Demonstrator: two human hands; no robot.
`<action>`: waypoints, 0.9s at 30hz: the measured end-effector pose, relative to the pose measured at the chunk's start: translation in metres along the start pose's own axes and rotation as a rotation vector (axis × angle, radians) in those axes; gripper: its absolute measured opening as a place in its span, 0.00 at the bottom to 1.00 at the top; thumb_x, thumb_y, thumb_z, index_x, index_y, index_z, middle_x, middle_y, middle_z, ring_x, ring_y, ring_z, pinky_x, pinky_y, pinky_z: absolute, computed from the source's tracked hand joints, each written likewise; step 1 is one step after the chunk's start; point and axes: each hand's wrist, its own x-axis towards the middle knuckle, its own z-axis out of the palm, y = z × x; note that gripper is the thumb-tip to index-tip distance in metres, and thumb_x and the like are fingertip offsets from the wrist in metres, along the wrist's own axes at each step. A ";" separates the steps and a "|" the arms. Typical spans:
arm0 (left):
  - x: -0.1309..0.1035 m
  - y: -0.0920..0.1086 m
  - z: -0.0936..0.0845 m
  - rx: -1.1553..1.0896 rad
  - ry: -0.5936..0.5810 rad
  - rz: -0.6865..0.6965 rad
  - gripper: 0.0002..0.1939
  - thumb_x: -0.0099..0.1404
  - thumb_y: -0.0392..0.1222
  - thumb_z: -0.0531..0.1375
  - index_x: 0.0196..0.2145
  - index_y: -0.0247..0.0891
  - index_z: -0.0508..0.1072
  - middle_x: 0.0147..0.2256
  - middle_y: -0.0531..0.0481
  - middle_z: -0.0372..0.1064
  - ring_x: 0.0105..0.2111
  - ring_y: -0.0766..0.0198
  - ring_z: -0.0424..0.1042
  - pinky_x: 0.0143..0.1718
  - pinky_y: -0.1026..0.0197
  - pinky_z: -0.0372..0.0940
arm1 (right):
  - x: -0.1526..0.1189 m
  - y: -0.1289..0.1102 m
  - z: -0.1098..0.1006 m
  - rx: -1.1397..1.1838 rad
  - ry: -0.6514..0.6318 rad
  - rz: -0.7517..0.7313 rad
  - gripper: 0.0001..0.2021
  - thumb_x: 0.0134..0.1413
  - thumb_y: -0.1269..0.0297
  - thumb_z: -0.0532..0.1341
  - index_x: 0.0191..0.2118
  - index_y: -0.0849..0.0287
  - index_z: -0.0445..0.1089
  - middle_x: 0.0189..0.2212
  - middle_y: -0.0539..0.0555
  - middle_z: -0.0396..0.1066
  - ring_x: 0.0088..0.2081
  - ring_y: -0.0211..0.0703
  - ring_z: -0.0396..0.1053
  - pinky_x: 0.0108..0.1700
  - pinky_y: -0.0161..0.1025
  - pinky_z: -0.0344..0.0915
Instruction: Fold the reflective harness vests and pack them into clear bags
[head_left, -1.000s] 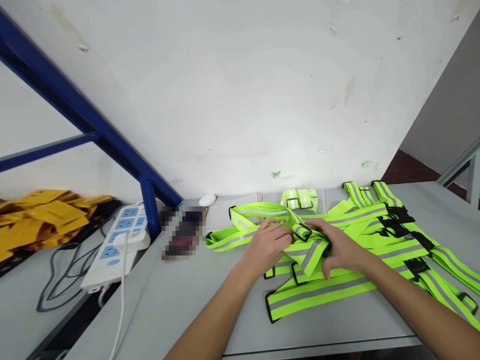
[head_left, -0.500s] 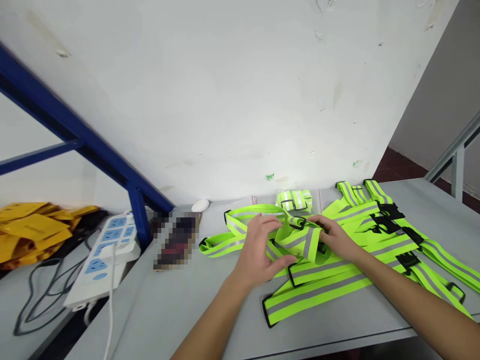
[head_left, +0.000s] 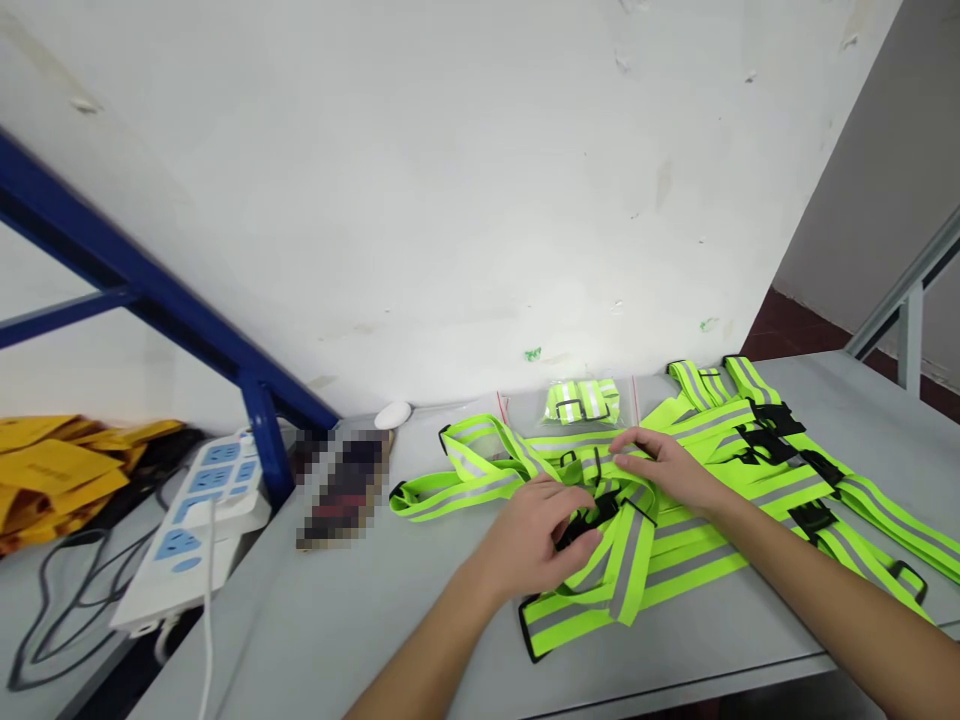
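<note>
Strap bundle: yellow-green webbing, grey centre stripe. Loosely gathered and twisted, one fold hanging toward the near edge of the tabletop. Black buckle exposed among the folds. Positioned over similar straps, laid flat.

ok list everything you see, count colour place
reflective straps: several, lime with grey stripes, across tabletop
buckles: several, black, on straps
bagged strap bundle: one, lime, by wall
power strip: one, white, left
plug: one, white, on power strip
cables: several, white and dark, left
packets: several, yellow, far left
oval object: one, white, by wall
pixelated item: one, dark, left
angled frame: one, blue, left
frame leg: one, grey, right
tabletops: two, grey, split by gap
wall: one, white, behind
floor: one, dark red, right
left hand: one, at buckle
right hand: one, on straps
</note>
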 end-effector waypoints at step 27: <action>-0.010 0.059 -0.004 -0.121 -0.184 -0.105 0.12 0.53 0.28 0.57 0.33 0.45 0.67 0.34 0.54 0.71 0.42 0.58 0.71 0.56 0.48 0.61 | 0.009 -0.002 -0.039 0.349 0.682 -0.021 0.25 0.52 0.33 0.50 0.36 0.53 0.60 0.22 0.51 0.70 0.26 0.48 0.72 0.25 0.42 0.67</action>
